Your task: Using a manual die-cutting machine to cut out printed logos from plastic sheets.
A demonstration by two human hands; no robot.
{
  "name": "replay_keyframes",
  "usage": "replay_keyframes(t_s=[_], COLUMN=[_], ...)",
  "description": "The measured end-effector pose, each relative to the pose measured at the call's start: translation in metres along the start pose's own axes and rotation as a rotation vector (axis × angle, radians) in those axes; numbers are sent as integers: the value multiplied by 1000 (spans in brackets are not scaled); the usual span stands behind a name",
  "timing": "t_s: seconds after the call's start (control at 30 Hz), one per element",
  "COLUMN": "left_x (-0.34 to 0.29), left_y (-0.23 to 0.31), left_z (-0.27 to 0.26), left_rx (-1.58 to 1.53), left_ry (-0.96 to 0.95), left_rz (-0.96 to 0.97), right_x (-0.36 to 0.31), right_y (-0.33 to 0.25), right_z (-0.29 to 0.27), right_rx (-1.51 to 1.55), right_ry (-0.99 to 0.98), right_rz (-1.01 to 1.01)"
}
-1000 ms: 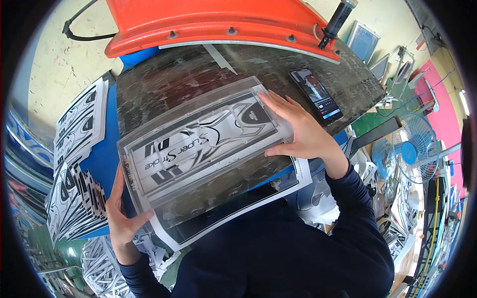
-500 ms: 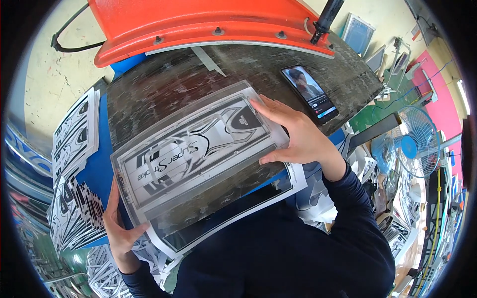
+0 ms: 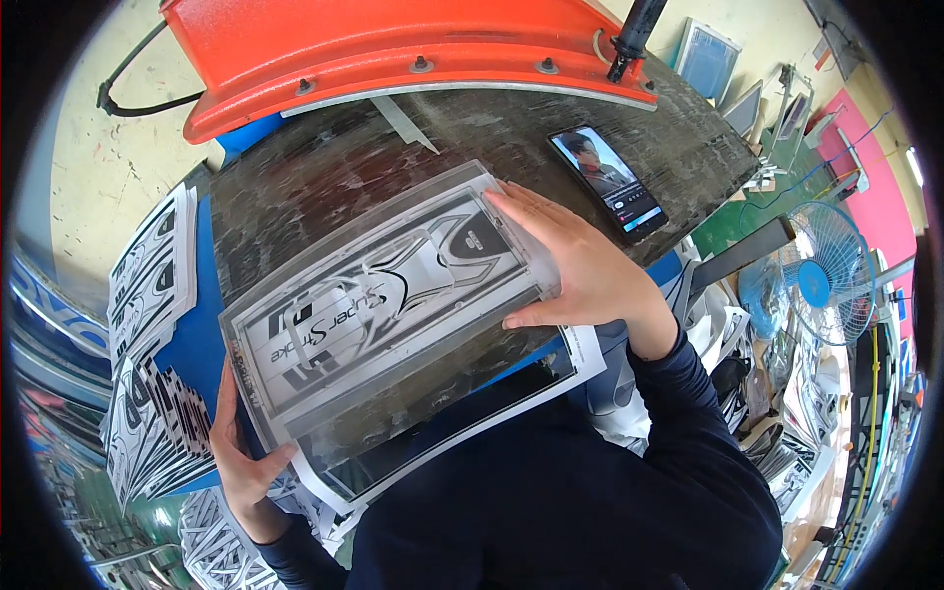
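A clear plastic plate with a raised frame and thin cutting outlines, like a cutting die, lies tilted over the worktop's near part. Through it shows a white sheet printed in black and grey. My left hand is closed on the plate's left end, thumb on the near corner and fingers along the side. At the right end, my right hand grips with fingers over the far corner and thumb at the near one. A white-edged sheet with a dark opening lies below, partly hidden.
Behind the dark, scuffed worktop stands a bolted red machine beam. A lit phone lies at the right. Printed sheets are stacked on blue at the left. A blue fan stands right; cut scraps lie below left.
My right hand and the plate's right end have shifted very slightly left. Both hands keep the same hold. The whole view has moved a little.
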State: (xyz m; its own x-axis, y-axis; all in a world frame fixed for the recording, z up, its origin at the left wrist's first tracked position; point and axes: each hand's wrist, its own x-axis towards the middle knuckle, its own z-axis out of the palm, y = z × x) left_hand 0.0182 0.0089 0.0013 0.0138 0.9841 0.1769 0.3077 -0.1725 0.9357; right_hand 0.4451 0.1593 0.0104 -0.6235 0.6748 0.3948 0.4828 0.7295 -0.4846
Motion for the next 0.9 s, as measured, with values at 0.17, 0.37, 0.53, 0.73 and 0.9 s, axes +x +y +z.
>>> replay_keyframes(t_s=[0.17,0.37,0.53,0.73,0.9], left_x=[-1,1,0,1,1], left_y=[2,0,-1,2,-2], left_z=[4,1,-3,0,-2], left_rx=[-15,-1,3,-4,14], left_ry=[23,13,15,32,31], left_rz=[0,-2,-30,-44,-46], right_x=[0,-1,-2,-1,-2], right_y=[-2,1,2,5,6], right_z=[0,2,2,4,4], right_rx=[-13,-28,-44,-19,-29], right_ry=[-32,-35,-46,-66,-68], right_rz=[4,11,21,12,14])
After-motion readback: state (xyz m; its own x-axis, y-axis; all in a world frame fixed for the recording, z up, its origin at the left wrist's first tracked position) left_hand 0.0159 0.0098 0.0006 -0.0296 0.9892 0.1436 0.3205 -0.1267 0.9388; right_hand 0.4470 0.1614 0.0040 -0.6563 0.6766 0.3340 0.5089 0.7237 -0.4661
